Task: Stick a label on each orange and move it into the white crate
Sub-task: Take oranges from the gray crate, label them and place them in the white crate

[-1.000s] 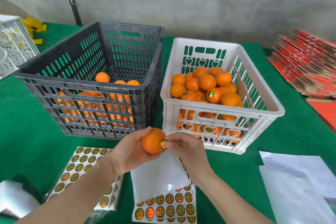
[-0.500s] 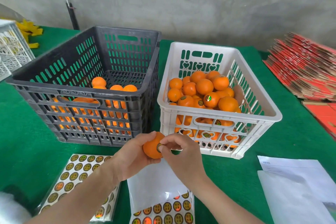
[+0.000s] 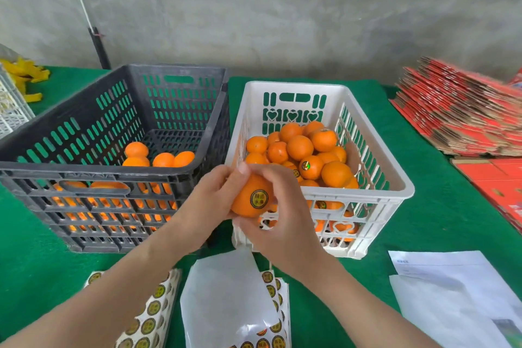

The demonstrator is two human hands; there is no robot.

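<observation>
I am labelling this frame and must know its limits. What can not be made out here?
Head view only.
- Round yellow label on the held orange fruit: characters too small to read.
- Oranges low in the dark grey plastic crate: behind its slotted wall, uncountable.
- Printed sticker sheets: cut off by the bottom edge, partly under white backing paper.
- White paper sheet: text too small.

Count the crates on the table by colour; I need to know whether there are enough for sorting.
Black: 1, the black crate beside the white one.
White: 2, the white crate holding oranges, and a second white crate cut off at the left edge.
Total: 3
</observation>
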